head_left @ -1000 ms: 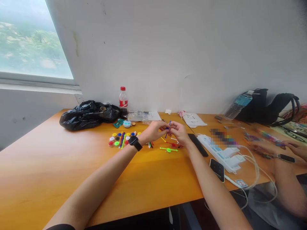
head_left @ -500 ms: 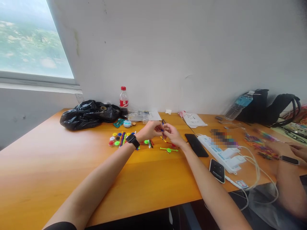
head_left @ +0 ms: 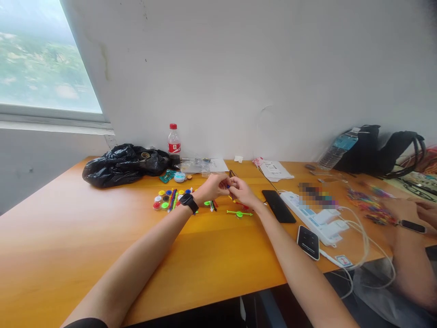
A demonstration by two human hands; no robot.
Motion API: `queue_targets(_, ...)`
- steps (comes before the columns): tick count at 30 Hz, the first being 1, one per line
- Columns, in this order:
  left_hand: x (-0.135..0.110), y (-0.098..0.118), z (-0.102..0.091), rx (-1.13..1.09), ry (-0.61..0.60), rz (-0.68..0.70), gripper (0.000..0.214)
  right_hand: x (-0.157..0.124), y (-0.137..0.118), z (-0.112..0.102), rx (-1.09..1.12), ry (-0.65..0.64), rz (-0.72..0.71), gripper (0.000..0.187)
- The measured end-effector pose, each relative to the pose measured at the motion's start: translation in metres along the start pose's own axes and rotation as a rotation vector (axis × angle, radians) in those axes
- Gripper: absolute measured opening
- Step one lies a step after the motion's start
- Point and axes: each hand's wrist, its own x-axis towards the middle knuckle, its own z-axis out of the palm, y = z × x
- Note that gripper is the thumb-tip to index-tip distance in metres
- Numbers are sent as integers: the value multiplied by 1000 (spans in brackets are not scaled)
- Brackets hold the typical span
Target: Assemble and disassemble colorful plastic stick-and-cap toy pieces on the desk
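With the left hand (head_left: 215, 183) and right hand (head_left: 241, 191) both pinching the small blue piece (head_left: 228, 186) above the bench (head_left: 205, 269), beyond the green arrow (head_left: 239, 213), a light, steady, squarely aligned grip seems best.

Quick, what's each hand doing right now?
Left hand: closed, holding a small blue piece.
Right hand: closed, holding the same small blue piece.
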Motion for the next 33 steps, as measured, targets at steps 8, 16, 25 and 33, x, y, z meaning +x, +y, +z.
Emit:
queue_targets(8,-1,3,-2,16,-67,30,12,1,1,2,112,-17,36,24)
queue_targets(16,2,0,-11,100,71,26,14,16,21,-10,198,170,107,28)
queue_targets(25,-4,-9,-3,402,130,-56,4,9,38,-17,-697,98,-3,34)
queue_targets(33,-8,-10,4,603,87,-129,19,4,27,-9,-825,32,-56,16)
